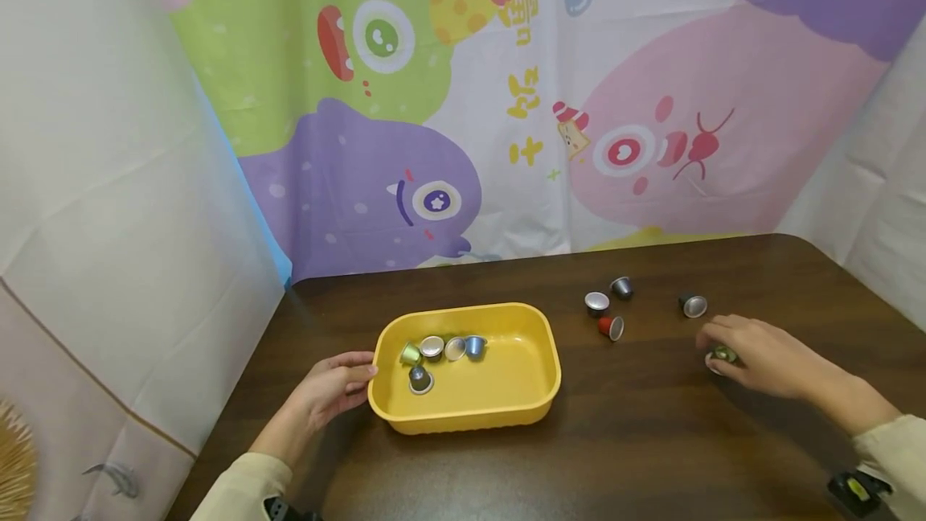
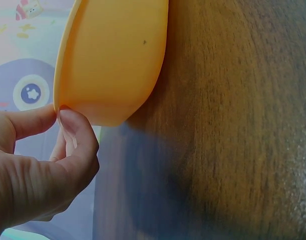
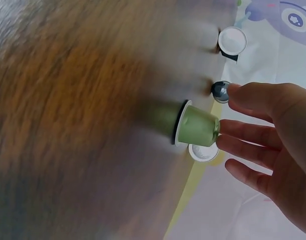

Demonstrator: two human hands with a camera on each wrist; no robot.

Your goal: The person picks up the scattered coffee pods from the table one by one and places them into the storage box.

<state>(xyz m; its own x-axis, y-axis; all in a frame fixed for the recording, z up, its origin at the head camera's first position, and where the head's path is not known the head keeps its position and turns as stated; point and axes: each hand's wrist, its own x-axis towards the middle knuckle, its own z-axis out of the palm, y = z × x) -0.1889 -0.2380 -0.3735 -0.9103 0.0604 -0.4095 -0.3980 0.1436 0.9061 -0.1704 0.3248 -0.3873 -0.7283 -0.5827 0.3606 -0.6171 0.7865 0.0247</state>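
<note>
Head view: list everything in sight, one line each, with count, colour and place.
Tray: one, yellow, left of table centre.
Capsules in tray: five, green, silver, blue and grey, at its left end.
Loose capsules: four, red, silver, grey and dark, right of the tray.
Green capsule: one, at the right fingertips.
Table: one, dark wood.
Backdrop: one, cartoon monsters.
Left hand: touches the tray's left rim.
Right hand: touches the green capsule.

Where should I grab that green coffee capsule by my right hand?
Pinch the green capsule across its tapered side walls, coming from above. It stands on its wide foil rim on the table, narrow end up, and the right hand is already over it, fingertips touching.
</note>
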